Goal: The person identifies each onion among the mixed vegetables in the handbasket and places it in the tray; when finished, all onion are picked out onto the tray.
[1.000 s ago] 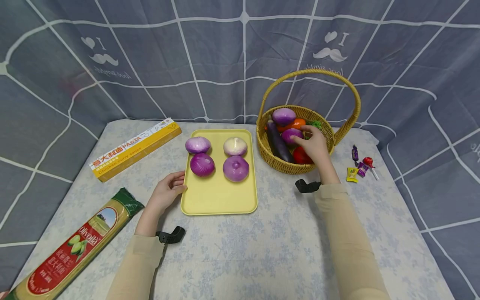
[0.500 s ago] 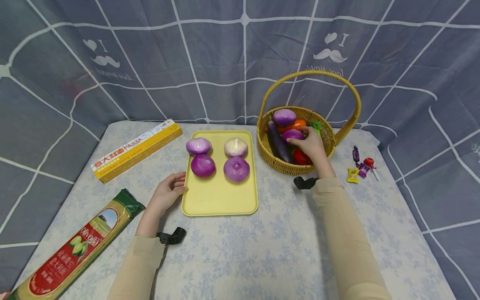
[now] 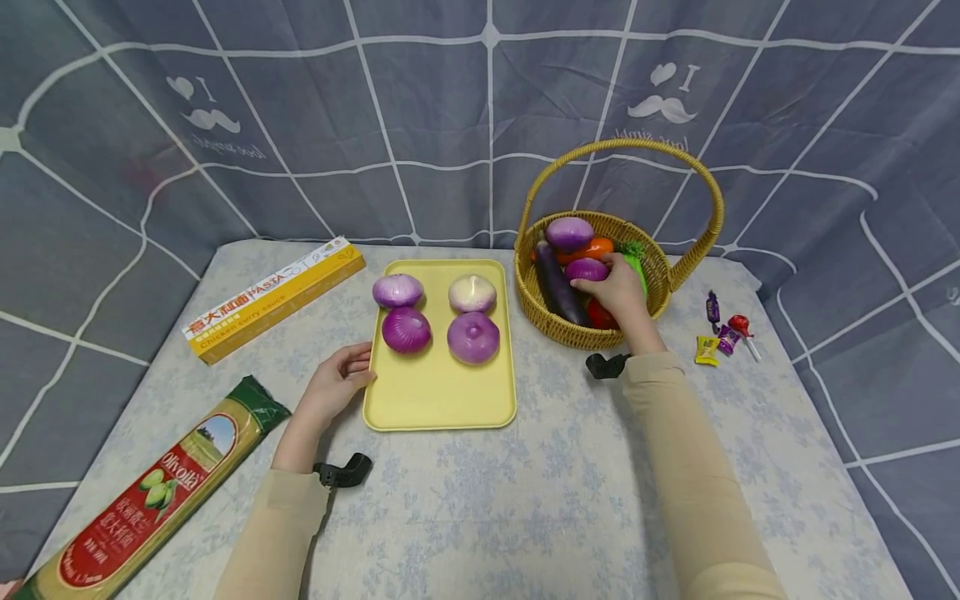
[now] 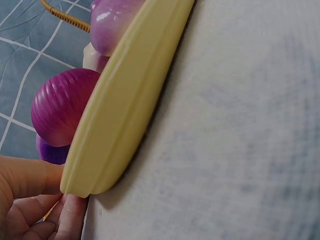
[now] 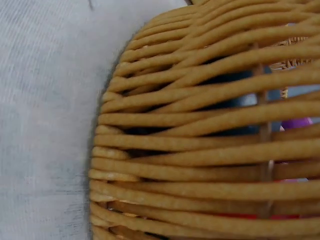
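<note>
on flowered cloth, wicker basket point(image 3: 652, 275): right hand point(image 3: 618, 292) around flat-lying purple onion point(image 3: 587, 269)

Landmark: one yellow tray point(image 3: 438, 400) on the bench point(image 3: 480, 500).
Onions on the tray: four point(image 3: 406, 329).
Onions in the wicker basket point(image 3: 555, 321) right of the tray: two point(image 3: 568, 233).
Other basket items: one aubergine point(image 3: 557, 283), one orange piece point(image 3: 596, 247), one red piece point(image 3: 597, 313), one green piece point(image 3: 636, 258).
Pasta packs left of the tray: two, a yellow box point(image 3: 273, 296) and a spaghetti bag point(image 3: 150, 492).
Sweets right of the basket: about four point(image 3: 723, 333).
Hands: two.
</note>
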The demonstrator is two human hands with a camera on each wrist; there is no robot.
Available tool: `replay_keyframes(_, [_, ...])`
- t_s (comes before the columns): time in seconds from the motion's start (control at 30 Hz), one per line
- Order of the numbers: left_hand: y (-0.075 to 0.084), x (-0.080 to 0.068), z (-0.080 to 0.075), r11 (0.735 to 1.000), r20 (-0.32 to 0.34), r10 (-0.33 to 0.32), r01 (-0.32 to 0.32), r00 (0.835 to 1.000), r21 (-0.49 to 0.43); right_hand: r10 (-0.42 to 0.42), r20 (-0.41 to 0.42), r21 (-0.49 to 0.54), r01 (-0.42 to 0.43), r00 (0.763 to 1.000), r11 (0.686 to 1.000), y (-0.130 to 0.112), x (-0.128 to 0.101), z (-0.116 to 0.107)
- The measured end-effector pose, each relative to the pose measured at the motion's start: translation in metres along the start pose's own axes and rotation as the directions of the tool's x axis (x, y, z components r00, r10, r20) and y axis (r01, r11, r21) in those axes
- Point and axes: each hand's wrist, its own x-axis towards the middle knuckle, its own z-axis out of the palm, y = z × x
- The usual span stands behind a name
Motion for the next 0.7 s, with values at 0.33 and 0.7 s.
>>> replay_keyframes(0.33, [0.000,-0.001,-0.001,1.000,-0.004,0.004,-0.004,1.000,0.009,-0.020,-0.033,-0.052,0.018,0.999,0.998,-0.001,0.000,0.001])
replay_keyframes(0.7, [-0.001,0.000,0.000,1.000,-0.002,0.001,-0.001,1.000,-0.001,-0.012,-0.043,0.034,0.013,0.999,0.999,-0.002,-0.010,-0.008])
